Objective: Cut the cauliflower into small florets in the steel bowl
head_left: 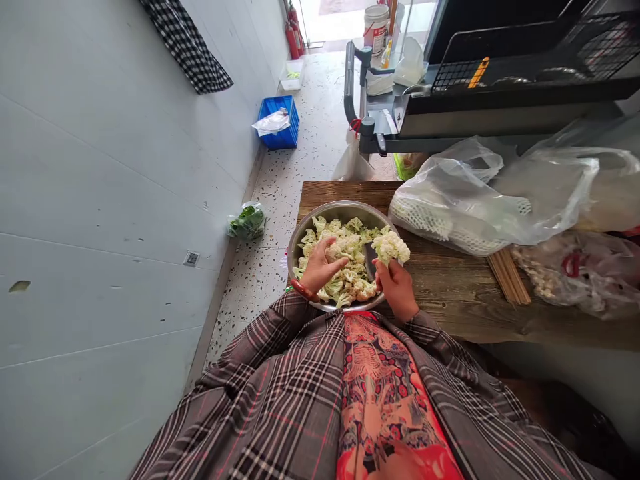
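A wide metal bowl point(350, 205) holds many pale cauliflower florets point(345, 243) and stands at the near end of a wooden table. My right hand point(397, 288) is closed on a larger piece of cauliflower point(391, 247), held up at the bowl's right side. Beside its thumb shows a flat dark grey piece point(370, 260), perhaps a blade; whether the hand grips it or it lies in the bowl I cannot tell. Over the left part of the bowl hangs my left hand point(320, 268), thumb and fingers apart above the florets.
The wooden table point(440, 293) carries plastic bags point(480, 193) and wooden sticks point(509, 275) on the right. Behind it stands a dark metal cart point(450, 120). A blue crate point(280, 137) and a bag of greens point(247, 221) lie on the floor by the wall point(125, 233).
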{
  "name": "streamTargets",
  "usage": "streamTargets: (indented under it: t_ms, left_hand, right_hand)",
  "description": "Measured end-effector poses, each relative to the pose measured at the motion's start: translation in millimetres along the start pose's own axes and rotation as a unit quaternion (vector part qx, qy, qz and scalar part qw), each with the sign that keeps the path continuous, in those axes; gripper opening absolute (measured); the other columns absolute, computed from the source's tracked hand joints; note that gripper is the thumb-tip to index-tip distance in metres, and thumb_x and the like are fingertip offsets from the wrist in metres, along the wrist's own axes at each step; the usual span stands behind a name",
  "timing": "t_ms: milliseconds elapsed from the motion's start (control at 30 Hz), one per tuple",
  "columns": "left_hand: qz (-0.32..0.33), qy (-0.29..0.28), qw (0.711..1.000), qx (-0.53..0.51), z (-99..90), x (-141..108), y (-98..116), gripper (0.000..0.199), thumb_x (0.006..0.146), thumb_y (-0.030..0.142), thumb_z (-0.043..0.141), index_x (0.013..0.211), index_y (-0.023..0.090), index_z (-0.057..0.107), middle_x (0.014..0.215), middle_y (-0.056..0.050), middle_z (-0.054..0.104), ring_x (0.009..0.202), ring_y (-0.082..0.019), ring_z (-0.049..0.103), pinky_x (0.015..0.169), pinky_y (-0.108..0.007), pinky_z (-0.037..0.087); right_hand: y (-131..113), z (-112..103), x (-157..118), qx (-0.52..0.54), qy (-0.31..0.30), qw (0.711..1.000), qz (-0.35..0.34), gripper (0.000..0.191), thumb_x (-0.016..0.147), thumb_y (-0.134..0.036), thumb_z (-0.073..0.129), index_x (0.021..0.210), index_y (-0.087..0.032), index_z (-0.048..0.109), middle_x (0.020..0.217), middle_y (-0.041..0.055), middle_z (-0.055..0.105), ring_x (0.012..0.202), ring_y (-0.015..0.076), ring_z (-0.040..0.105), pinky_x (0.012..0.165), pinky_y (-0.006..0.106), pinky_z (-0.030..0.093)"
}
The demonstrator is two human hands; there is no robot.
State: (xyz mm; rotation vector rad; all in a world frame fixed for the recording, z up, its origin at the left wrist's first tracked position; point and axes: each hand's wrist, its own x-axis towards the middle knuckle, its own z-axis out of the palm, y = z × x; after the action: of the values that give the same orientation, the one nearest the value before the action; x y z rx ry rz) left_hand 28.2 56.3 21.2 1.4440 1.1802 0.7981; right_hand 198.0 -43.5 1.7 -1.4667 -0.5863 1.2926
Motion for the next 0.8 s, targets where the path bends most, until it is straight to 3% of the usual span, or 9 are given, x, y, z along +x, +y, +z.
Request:
streamTargets:
  t_ms: [67,100,233,300,400,500,633,733,800]
  left_hand:
    - [0.053,0.0,0.997,0.05,1.6,3,2,0.062,0.055,0.029,0.085,0.111,0.02,0.06,0.121,-0.009,0.057,0.118,-0.025,0.051,0.095,-0.035,0.045]
    - [0.058,-0.015,0.997,0.051,3.7,2,4,0.063,0.056,0.029,0.084,0.113,0.02,0.059,0.123,-0.011,0.056,0.119,-0.026,0.05,0.097,-0.036,0.044]
    - [-0.02,-0.113,0.993,-0.029,21.0,-15,15,0.066,0.068,0.034,0.077,0.127,0.019,0.05,0.112,-0.011,0.059,0.087,-0.018,0.063,0.08,-0.034,0.051]
    - [-0.034,-0.116,0.989,-0.08,30.7,-23,20,0.07,0.064,0.032,0.08,0.126,0.019,0.05,0.111,-0.009,0.059,0.085,-0.017,0.063,0.078,-0.03,0.051]
    - [-0.05,-0.097,0.98,-0.166,37.4,-27,25,0.057,0.065,0.032,0.08,0.114,0.018,0.055,0.106,-0.008,0.062,0.092,-0.018,0.061,0.08,-0.028,0.05]
    - [-0.104,-0.114,0.948,-0.278,34.2,-25,21,0.044,0.071,0.033,0.074,0.108,0.016,0.057,0.1,-0.007,0.063,0.088,-0.017,0.061,0.077,-0.029,0.05]
    - [-0.125,-0.113,0.922,-0.349,26.0,-22,11,0.035,0.072,0.025,0.069,0.105,0.016,0.06,0.099,-0.006,0.063,0.086,-0.015,0.06,0.073,-0.025,0.05]
    - [-0.111,-0.126,0.924,-0.345,22.0,-20,9,0.03,0.073,0.021,0.067,0.101,0.016,0.061,0.097,-0.005,0.063,0.081,-0.013,0.06,0.07,-0.026,0.05]
    - [-0.11,-0.14,0.926,-0.333,20.7,-20,9,0.028,0.074,0.022,0.065,0.101,0.016,0.061,0.095,-0.004,0.062,0.078,-0.013,0.06,0.068,-0.025,0.049]
  right_hand:
    - [0,0,3,-0.09,0.058,0.992,-0.063,0.029,0.08,-0.051,0.062,0.07,-0.025,0.052,0.056,-0.005,0.048,0.053,0.0118,0.042,0.052,0.025,0.033]
    - [0,0,5,-0.13,0.084,0.983,-0.095,0.03,0.08,-0.049,0.062,0.066,-0.025,0.049,0.057,-0.0036,0.048,0.055,0.0132,0.044,0.053,0.026,0.033]
    - [-1,5,8,-0.227,0.113,0.956,-0.149,0.025,0.077,-0.042,0.066,0.067,-0.025,0.05,0.061,0.0004,0.05,0.063,0.0183,0.049,0.056,0.027,0.03]
    - [-1,7,7,-0.273,0.108,0.941,-0.171,0.02,0.076,-0.04,0.068,0.076,-0.024,0.055,0.062,0.0013,0.052,0.063,0.019,0.05,0.056,0.027,0.028]
    - [-3,9,5,-0.334,0.077,0.919,-0.195,0.025,0.08,-0.043,0.065,0.094,-0.024,0.059,0.068,0.0029,0.058,0.064,0.0196,0.054,0.057,0.026,0.029]
    - [-8,10,2,-0.359,0.04,0.91,-0.203,0.036,0.085,-0.05,0.057,0.106,-0.021,0.056,0.081,0.0061,0.064,0.073,0.0213,0.06,0.06,0.027,0.036]
    - [-12,14,-3,-0.256,-0.043,0.946,-0.192,0.049,0.085,-0.055,0.055,0.116,-0.018,0.05,0.08,0.0042,0.065,0.071,0.0194,0.061,0.062,0.028,0.044]
    - [-12,19,-4,-0.078,-0.1,0.988,-0.089,0.046,0.088,-0.058,0.045,0.112,-0.02,0.049,0.066,-0.0016,0.059,0.055,0.0144,0.056,0.049,0.024,0.04]
    - [-10,21,-3,0.008,-0.129,0.991,-0.023,0.044,0.087,-0.06,0.045,0.106,-0.02,0.05,0.063,-0.0033,0.056,0.049,0.0121,0.052,0.042,0.022,0.034]
